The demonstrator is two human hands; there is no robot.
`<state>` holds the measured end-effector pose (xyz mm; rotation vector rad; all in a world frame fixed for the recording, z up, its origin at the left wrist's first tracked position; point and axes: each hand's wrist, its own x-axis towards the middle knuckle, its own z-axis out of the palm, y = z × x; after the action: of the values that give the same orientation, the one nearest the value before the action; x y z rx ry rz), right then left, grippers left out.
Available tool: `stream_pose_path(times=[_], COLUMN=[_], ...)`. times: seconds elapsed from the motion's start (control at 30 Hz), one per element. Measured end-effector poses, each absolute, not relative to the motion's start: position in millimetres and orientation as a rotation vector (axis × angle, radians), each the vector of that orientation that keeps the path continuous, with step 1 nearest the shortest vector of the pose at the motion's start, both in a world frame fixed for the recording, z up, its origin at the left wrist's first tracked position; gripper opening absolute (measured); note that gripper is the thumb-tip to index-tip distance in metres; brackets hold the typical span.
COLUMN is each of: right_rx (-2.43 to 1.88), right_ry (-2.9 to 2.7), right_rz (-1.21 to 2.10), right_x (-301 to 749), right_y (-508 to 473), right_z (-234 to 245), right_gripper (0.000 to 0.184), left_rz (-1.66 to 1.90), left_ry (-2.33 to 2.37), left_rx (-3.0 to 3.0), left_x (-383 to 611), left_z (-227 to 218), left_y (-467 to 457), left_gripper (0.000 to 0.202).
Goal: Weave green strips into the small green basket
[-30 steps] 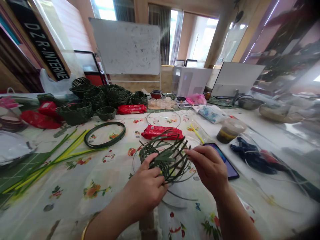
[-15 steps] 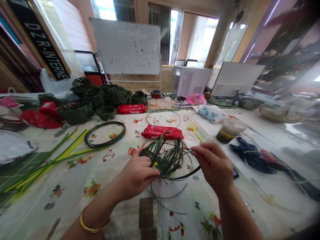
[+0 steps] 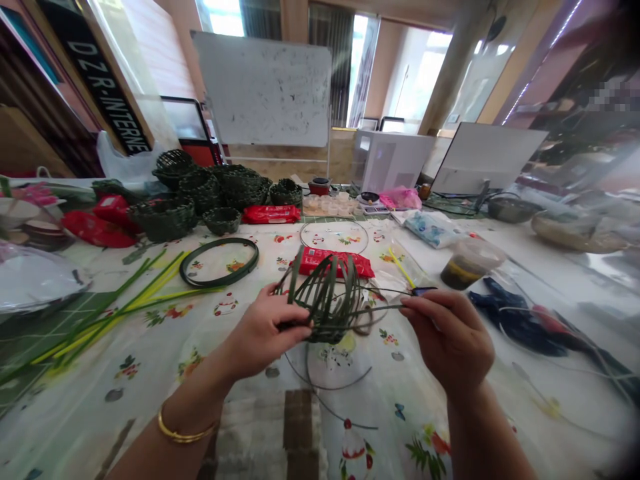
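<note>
A half-woven basket (image 3: 326,300) of dark green strips hangs above the flowered tablecloth (image 3: 160,360), its loose uprights pointing up and away. My left hand (image 3: 263,330) grips its near left side, fingers closed on the woven base. My right hand (image 3: 450,337) pinches one thin green strip (image 3: 383,308) that runs sideways from the basket, pulled out to the right. A thin wire ring (image 3: 325,380) lies on the cloth just under the basket.
A red packet (image 3: 340,261), a green hoop (image 3: 219,261) and long green-yellow strips (image 3: 115,303) lie beyond my hands. Finished green baskets (image 3: 200,193) stand at the back left. A phone (image 3: 424,291), a lidded cup (image 3: 470,261) and dark blue cloth (image 3: 515,313) sit at the right.
Both hands lifted the basket off the cloth and turned it on its side. My right hand moved rightwards, drawing a strip out.
</note>
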<state>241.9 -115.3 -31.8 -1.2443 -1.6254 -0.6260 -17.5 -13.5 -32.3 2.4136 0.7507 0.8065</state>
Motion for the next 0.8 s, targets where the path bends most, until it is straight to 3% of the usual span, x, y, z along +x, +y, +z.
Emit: stream_pose_path(times=[0.17, 0.27, 0.5, 0.67, 0.8], right_rx=[-1.345, -1.455, -1.333, -1.312, -1.215], right_ry=[-1.788, -1.919, -2.046, -1.990, -1.923], right_rz=[-0.197, 0.052, -0.158, -0.173, -0.174], right_x=[247, 245, 216, 190, 178], right_y=[-106, -102, -106, -109, -111], right_z=[-38, -44, -45, -47, -52], right_gripper=[0.006, 0.012, 0.040, 0.034, 0.016], left_rz=[0.969, 0.964, 0.789, 0.785, 0.940], left_ry=[0.981, 1.041, 1.131, 1.044, 1.070], left_rx=[1.651, 1.564, 1.862, 1.656, 1.395], left_x=[-29, -26, -14, -6, -2], left_z=[-26, -22, -18, -16, -14], left_y=[-8, -12, -27, -32, -34], left_gripper=[0.018, 0.018, 0.013, 0.012, 0.013])
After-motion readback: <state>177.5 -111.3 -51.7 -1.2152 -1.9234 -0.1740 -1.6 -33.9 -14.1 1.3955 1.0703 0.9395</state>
